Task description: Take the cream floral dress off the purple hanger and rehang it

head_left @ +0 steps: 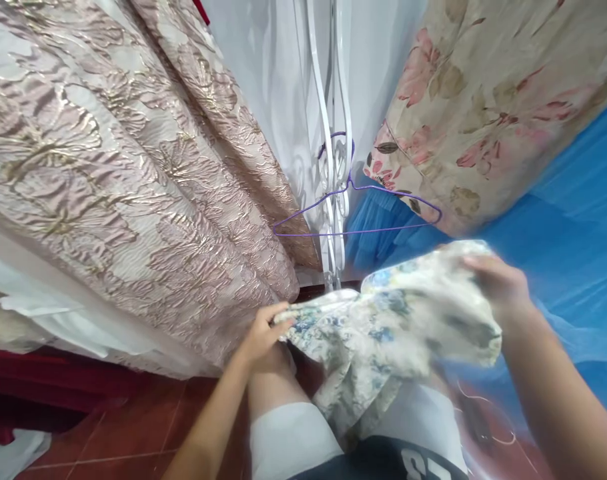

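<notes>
A white garment with a blue and green floral print [383,327] is stretched between my two hands, above my lap. My left hand [266,330] pinches its left edge between thumb and fingers. At its upper right part, my right hand [498,277] is closed on the cloth, somewhat smeared by motion. The garment's lower part hangs in loose folds. Just beyond it, a purple hanger [358,232] with no cloth on it hangs from a white metal stand [333,167]. I cannot make out what kind of garment it is.
Pink and gold embossed fabric [183,180] hangs at the left. At the right hang a cream cloth with pink flowers [483,120] and blue tulle [573,253]. A dark red cloth [58,380] lies low at the left, above the red tiled floor [138,433]. A thin cable [508,433] is at lower right.
</notes>
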{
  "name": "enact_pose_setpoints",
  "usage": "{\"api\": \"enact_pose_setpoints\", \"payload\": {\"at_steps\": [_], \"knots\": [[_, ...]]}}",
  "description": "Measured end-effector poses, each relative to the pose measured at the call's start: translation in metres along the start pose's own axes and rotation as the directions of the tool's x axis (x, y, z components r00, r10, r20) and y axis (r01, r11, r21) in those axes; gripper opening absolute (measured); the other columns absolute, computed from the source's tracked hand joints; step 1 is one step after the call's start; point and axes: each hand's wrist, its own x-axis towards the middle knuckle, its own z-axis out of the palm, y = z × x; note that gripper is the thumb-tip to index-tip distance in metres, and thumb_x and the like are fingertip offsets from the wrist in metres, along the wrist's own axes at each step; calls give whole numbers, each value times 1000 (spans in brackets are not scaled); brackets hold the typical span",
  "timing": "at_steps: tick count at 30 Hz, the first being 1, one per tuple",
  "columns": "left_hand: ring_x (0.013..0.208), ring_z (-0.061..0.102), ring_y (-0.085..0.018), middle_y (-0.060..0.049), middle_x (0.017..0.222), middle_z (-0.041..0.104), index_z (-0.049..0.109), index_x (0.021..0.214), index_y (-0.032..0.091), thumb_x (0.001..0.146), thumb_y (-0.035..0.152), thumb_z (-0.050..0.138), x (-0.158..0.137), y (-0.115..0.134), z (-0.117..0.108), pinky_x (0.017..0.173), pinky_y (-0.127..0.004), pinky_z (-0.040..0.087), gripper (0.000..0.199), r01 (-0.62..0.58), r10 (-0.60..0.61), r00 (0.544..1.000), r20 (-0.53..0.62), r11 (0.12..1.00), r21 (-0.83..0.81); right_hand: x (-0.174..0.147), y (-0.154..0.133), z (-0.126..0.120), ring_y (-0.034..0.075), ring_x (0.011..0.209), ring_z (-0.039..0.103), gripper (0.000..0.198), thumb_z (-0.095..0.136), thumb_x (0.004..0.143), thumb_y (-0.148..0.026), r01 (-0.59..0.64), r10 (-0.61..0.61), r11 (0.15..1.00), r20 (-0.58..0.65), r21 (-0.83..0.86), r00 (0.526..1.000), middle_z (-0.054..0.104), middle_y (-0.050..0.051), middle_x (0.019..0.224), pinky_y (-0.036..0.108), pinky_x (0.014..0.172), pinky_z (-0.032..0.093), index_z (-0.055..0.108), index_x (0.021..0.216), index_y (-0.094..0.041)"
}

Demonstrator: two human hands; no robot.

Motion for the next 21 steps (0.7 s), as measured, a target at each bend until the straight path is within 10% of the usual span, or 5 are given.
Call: {"api": "enact_pose_setpoints", "payload": {"at_steps": [4, 10, 16, 21], "knots": [[68, 46, -17, 0, 75, 49, 54, 81, 18, 87, 54, 59, 38, 25, -50, 61, -27, 36, 37, -167, 163, 982, -91, 985, -36, 21, -7, 20, 22, 60, 64, 25, 84, 63, -36, -62, 63, 998, -35, 22, 997, 71, 3, 71, 32, 55, 52, 70, 79, -22], [78, 49, -22, 0, 78, 51, 51, 80, 21, 71, 28, 58, 110, 29, -106, 70, -31, 40, 13, -159, 258, 954, -151, 865, 477, 67, 6, 62, 22, 76, 65, 24, 72, 71, -33, 309, -263, 892, 176, -329, 948, 72, 10, 104, 32, 68, 49, 70, 89, -18], [97, 57, -30, -8, 94, 63, 56, 91, 22, 90, 28, 44, 141, 46, -127, 91, -43, 45, 13, -199, 333, 943, 2, 560, 804, 89, 35, 82, 16, 57, 48, 21, 58, 75, -36, 299, -232, 844, 200, -445, 952, 53, 0, 59, 29, 58, 34, 47, 63, -22], [118, 60, -26, -9, 128, 67, 53, 111, 22, 94, 24, 41, 153, 77, -100, 103, -40, 45, 21, -266, 337, 941, -17, 772, 578, 68, 33, 80, 13, 55, 43, 21, 56, 76, -30, 342, -275, 839, 213, -422, 937, 48, -3, 60, 27, 57, 30, 41, 63, -22]]}}
